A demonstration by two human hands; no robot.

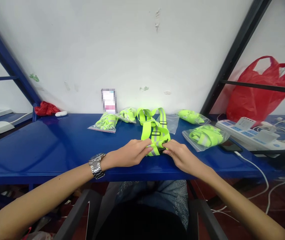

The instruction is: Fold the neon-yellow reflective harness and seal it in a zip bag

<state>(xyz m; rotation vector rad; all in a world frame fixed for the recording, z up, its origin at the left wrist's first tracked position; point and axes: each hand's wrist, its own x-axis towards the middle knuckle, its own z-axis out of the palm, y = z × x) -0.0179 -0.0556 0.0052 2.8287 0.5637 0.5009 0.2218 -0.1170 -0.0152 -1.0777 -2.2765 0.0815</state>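
Neon-yellow reflective straps (146,129) with grey stripes and black buckles lie looped on the blue table in front of me. The near end is gathered into a folded bundle between my hands. My left hand (137,150) is closed on the bundle's left side, thumb on top; a metal watch (97,165) is on that wrist. My right hand (178,154) pinches the right side by a black part, which the fingers partly hide. Just behind the straps lies a flat clear plastic bag (172,124).
Bagged neon straps lie at the right (206,136), back right (190,116) and left (106,122). A phone (109,101) leans on the wall. Power strips (253,135), a cabled phone (231,146) and a red bag (257,91) are at right. The blue table's edge (64,177) is near me.
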